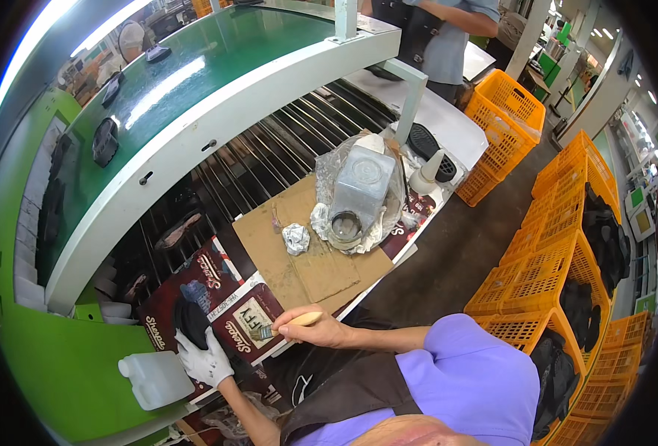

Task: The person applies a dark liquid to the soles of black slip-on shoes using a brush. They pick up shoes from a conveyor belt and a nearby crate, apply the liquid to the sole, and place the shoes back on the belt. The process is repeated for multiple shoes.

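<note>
My left hand (207, 361), in a white glove with dark-smudged fingertips, grips the near end of a black shoe sole (190, 318) that lies over dark red printed cardboard (160, 308). In my bare right hand (320, 330) is a flat paintbrush (305, 319) with a pale wooden handle. Its bristles point left, over the printed cardboard and a little to the right of the sole. A translucent plastic jug (150, 380) stands beside my left hand. Farther off, a cut-open clear plastic container (360, 182) rests on crumpled plastic film on brown cardboard (299, 256).
A crumpled foil ball (295, 239) and a white squeeze bottle (426, 175) sit near the container. Beyond are metal rollers (269, 141) and a green conveyor belt (217, 52) carrying soles. Orange crates (526, 271) line the right. Another person (448, 44) stands at the far side.
</note>
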`<state>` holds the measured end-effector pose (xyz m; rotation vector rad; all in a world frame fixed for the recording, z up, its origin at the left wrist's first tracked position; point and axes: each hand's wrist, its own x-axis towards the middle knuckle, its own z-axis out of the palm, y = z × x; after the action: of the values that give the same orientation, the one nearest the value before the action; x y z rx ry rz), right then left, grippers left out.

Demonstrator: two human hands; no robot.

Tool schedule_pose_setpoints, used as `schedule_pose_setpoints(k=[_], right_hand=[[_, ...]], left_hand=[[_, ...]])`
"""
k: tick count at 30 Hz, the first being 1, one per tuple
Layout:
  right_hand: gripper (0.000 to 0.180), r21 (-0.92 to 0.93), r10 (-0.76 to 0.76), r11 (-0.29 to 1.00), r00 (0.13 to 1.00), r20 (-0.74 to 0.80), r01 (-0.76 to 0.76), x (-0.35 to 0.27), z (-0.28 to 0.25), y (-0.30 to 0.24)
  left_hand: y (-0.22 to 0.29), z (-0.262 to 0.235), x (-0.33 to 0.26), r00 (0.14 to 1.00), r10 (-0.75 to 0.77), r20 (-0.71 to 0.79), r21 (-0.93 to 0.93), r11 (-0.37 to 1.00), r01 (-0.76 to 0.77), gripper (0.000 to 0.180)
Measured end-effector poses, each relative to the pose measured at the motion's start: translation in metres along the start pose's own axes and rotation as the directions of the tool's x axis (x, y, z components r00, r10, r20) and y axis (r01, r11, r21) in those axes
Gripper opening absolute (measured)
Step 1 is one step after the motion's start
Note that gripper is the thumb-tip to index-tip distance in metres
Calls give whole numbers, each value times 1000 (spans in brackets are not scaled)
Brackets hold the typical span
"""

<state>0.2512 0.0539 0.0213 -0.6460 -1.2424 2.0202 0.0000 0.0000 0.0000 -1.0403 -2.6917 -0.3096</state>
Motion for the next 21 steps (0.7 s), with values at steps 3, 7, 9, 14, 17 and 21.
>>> schedule_pose_setpoints(k=[3, 7, 9, 14, 17, 21], right_hand=[[20, 10, -10, 1000, 1000, -6, 10, 1, 0, 2], [19, 15, -14, 1000, 1000, -10, 15, 1, 0, 4], [19, 18, -13, 1000, 1000, -10, 13, 1, 0, 4], [18, 17, -14, 1000, 1000, -2, 14, 2, 0, 1], [18, 16, -13, 1000, 1000, -12, 13, 1, 0, 1], [18, 25, -5, 1000, 1000, -13, 6, 1, 1, 0]], left_hand=[[1, -1, 0, 1000, -7, 6, 6, 1000, 7, 73], [0, 0, -2, 1000, -2, 2, 6, 1000, 2, 72], [2, -3, -1, 1000, 0, 12, -6, 1000, 0, 72], [-1, -1, -1, 1000, 22, 3, -33, 999, -22, 72], [2, -2, -1, 1000, -2, 12, -5, 1000, 2, 72], [-1, 4, -2, 1000, 13, -24, 14, 1000, -13, 72]])
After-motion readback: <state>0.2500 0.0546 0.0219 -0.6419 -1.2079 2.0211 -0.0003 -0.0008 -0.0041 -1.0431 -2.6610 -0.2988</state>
